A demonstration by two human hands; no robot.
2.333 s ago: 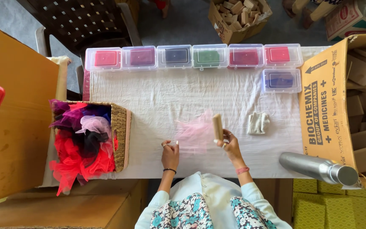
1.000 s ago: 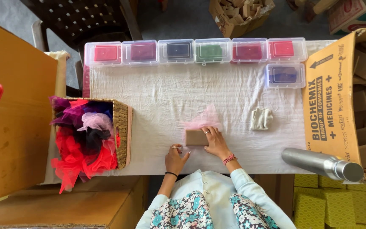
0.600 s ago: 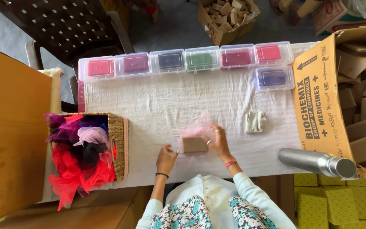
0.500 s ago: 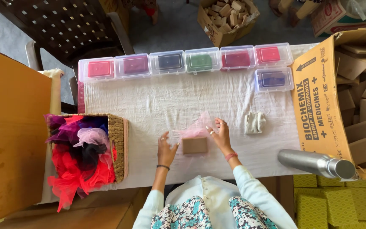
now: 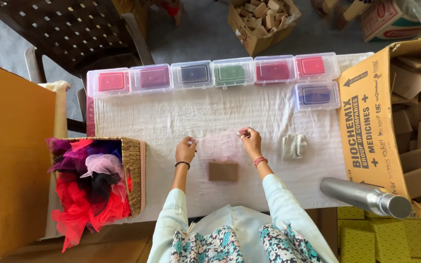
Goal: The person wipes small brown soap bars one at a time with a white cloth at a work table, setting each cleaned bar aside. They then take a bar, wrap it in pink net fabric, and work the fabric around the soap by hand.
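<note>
Both hands have moved apart since a moment ago, and the pink net cloth that was bunched up is now pulled out flat between them. The big table has a white sheet over it. On the left stands a big orange box. On the right stands a big open cardboard box with brown card pieces inside. A woven basket sits at the left edge of the table, full of red, pink, purple and black net cloth. Along the far side of the table is a row of clear plastic boxes with colored pads inside, and one more clear box sits just in front of the row at the right end. A shiny metal bottle lies on its side by the cardboard box. A small white rag lies near the right hand. A small brown block lies on the sheet between the two arms, just touching the near edge of the pink cloth. The left hand pinches the left corner of the pink cloth with its fingertips closed on it. The right hand pinches the right corner the same way.
</note>
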